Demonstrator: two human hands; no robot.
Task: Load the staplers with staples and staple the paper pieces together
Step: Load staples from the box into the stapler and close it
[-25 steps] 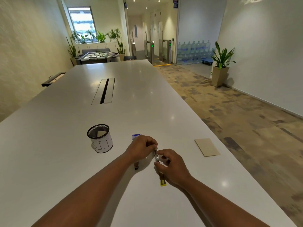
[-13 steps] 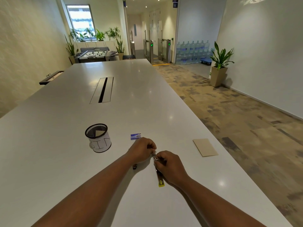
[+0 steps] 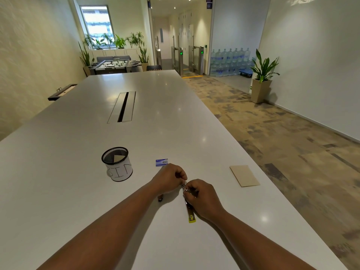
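the long white counter carries everything, so the biggest risk is a slick surface: if the person presses down off-centre, the stapler could skate away from under the hands. it lies open just in front of the person, its metal staple channel running toward the viewer and ending in a yellow tip. the mesh pot marked "bin" stands well to the left, out of the way. the tan paper pieces sit well apart to the right, near the counter's edge, where a careless sweep of the forearm could push them off. the small blue staple box rests just beyond the knuckles and could be knocked. the left hand has its grip curled at the stapler's far end; the right hand has its grip closed along the channel. what the fingertips pinch is too small to tell; if it is a staple strip, a skewed feed would likely jam or snap it
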